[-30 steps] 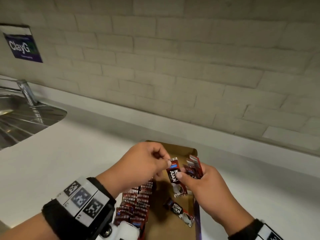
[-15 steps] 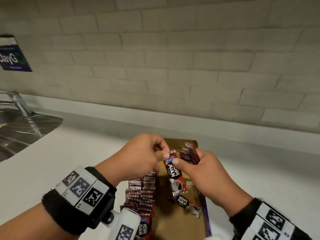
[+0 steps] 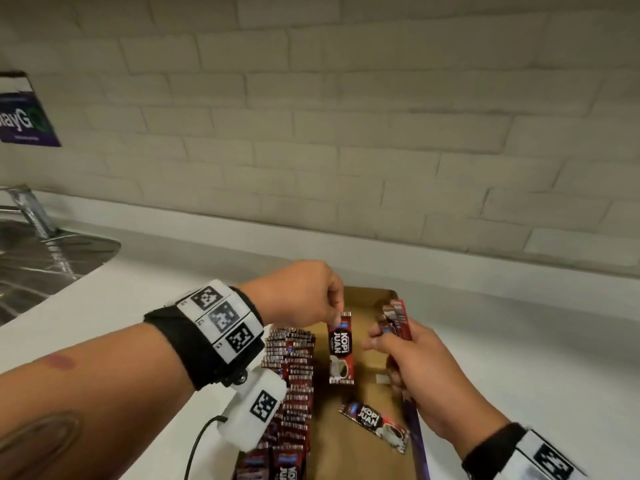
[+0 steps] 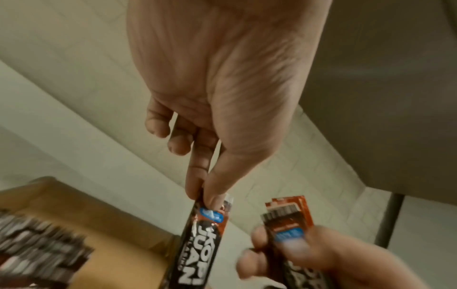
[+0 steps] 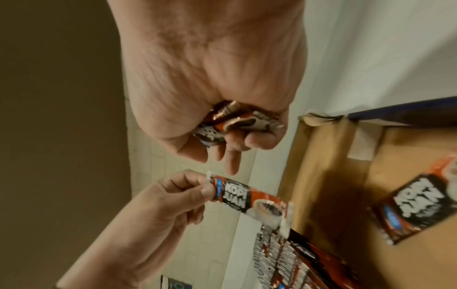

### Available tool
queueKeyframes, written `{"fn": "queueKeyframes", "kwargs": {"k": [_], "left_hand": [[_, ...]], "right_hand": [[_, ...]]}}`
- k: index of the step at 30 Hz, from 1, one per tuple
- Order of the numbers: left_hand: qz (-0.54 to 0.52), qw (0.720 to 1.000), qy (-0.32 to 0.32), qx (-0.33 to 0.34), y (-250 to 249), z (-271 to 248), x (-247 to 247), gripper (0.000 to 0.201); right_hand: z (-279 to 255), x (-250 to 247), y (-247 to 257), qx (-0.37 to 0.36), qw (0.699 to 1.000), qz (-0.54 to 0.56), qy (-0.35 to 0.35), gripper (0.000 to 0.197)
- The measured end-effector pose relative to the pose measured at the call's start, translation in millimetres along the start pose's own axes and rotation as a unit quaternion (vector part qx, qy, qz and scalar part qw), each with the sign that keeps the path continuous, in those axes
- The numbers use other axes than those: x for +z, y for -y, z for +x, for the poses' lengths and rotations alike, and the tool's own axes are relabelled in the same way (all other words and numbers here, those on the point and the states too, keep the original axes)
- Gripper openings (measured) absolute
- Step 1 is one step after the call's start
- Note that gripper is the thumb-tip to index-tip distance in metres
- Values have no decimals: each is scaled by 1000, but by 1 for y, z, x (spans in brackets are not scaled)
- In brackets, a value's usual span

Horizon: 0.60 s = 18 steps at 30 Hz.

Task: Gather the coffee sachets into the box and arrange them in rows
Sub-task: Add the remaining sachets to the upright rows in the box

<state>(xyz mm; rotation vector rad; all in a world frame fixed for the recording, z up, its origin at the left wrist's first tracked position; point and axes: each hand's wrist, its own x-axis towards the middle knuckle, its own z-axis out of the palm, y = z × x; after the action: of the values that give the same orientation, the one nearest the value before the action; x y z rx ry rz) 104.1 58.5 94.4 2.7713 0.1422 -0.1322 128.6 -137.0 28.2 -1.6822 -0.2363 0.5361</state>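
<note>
A brown cardboard box (image 3: 363, 303) lies open on the white counter. Along its left side stand rows of red-black coffee sachets (image 3: 294, 368). My left hand (image 3: 332, 317) pinches the top edge of one sachet (image 3: 341, 348) between thumb and forefinger, so it hangs upright over the box; the same sachet (image 4: 197, 240) (image 5: 249, 197) shows in both wrist views. My right hand (image 3: 384, 341) grips a small bundle of sachets (image 3: 398, 317) (image 5: 232, 119) just to the right of it. One loose sachet (image 3: 375, 424) lies flat on the box floor.
A steel sink (image 3: 41, 261) with a tap (image 3: 33, 209) is set into the counter at the far left. The brick wall (image 3: 346, 133) runs behind, with a purple sign (image 3: 24, 112) on it. White counter (image 3: 519, 358) spreads to the right of the box.
The single sachet has passed from between both hands to my left hand alone, and the hands have drawn a little apart. The right hand still holds its bundle.
</note>
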Motion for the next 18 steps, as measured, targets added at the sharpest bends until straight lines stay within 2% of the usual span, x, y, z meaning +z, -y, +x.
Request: {"fn": "queueKeyframes", "kwargs": {"k": [2, 6, 12, 18], "left_hand": [[-3, 1000, 17, -13, 7, 9, 10, 6], [1, 998, 45, -36, 19, 18, 25, 7], [31, 995, 73, -64, 29, 28, 34, 12], [65, 991, 104, -62, 28, 33, 37, 11]], "right_hand": [[-2, -6, -8, 50, 998, 49, 9, 18], [-5, -19, -25, 91, 992, 83, -8, 30], [-9, -27, -35, 116, 989, 95, -16, 34], [-13, -34, -36, 120, 989, 90, -13, 38]]}}
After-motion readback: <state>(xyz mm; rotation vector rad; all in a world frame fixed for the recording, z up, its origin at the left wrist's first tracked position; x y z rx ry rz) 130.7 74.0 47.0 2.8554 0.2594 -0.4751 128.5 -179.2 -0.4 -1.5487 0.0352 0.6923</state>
